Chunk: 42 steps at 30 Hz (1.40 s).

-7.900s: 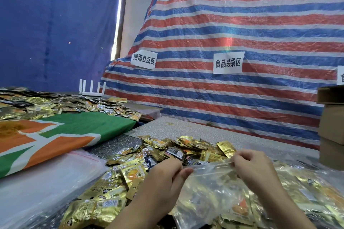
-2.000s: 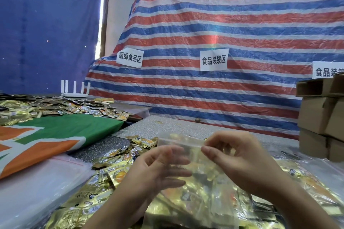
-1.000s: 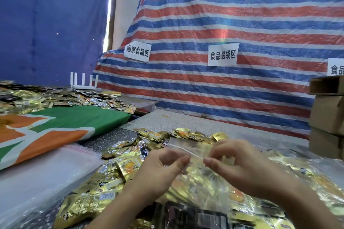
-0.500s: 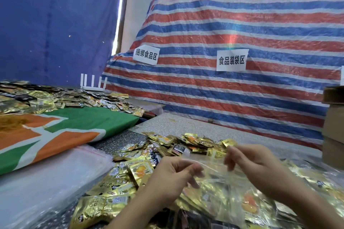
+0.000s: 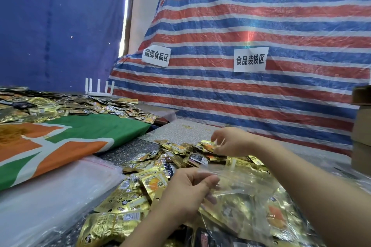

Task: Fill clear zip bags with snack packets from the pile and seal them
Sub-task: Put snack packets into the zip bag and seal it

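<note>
Pinching the clear plastic zip bag (image 5: 241, 184) with your left hand (image 5: 188, 192), loose-fingered right hand (image 5: 230, 142) over gold foil packets (image 5: 180, 148) mid-frame, you risk its mouth collapsing.

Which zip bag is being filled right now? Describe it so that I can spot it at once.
Start at the striped tarp and drop to the gold snack packet pile on the table. The clear zip bag lies at its near right side, pinched at the mouth by the left hand. Unlike the empty bags stacked left, it holds gold packets.
</note>
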Tool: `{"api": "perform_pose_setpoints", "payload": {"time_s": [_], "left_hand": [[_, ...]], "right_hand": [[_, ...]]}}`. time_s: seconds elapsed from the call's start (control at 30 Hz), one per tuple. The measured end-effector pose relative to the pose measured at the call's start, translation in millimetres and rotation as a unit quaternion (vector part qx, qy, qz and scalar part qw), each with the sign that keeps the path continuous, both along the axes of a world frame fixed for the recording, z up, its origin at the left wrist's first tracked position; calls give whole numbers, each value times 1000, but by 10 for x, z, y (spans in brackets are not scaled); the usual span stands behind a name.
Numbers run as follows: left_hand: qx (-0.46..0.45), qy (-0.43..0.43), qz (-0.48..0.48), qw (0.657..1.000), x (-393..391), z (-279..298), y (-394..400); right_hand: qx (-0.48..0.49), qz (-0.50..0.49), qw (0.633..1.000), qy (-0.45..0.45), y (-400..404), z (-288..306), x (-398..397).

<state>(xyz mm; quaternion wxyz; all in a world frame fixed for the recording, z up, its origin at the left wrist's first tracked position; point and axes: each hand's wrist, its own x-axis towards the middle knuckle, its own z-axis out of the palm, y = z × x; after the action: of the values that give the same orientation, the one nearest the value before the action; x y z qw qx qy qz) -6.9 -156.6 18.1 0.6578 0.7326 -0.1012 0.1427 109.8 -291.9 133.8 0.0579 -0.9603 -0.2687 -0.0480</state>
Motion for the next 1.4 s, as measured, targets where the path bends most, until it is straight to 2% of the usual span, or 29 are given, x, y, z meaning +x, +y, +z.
{"api": "perform_pose_setpoints", "payload": {"time_s": [0.1,0.17,0.27,0.6,0.7,0.8,0.93,1.03,1.17,1.27,1.4], "left_hand": [[-14,12,-5,1000,8,-17,-18],[-17,22,0,1000,19,-29,-25],[-22,30,13,999,38,-47,-21],[-8,39,29,999,3,-16,1],[-10,40,27,999,-11,-6,4],[-11,46,21,999,-38,6,2],[-7,49,26,998,-69,35,-11],[-14,51,29,998,-86,65,-9],[-19,55,33,998,-112,92,-16],[-28,52,39,998,-139,109,-26],[-52,50,33,997,-153,115,-46]], "right_hand": [[-107,-17,993,40,123,-131,203],[-140,-22,987,70,193,-246,315],[-125,-22,987,98,291,-425,393],[-96,1,991,92,385,-643,389],[-44,1,997,63,347,-610,373],[66,-28,996,57,256,-584,374],[211,-69,970,99,36,-498,358],[359,-77,920,136,-196,-405,300],[539,-89,825,141,-478,-321,121],[659,-120,723,169,-622,-295,-19],[770,-156,576,228,-770,-294,-235]]}}
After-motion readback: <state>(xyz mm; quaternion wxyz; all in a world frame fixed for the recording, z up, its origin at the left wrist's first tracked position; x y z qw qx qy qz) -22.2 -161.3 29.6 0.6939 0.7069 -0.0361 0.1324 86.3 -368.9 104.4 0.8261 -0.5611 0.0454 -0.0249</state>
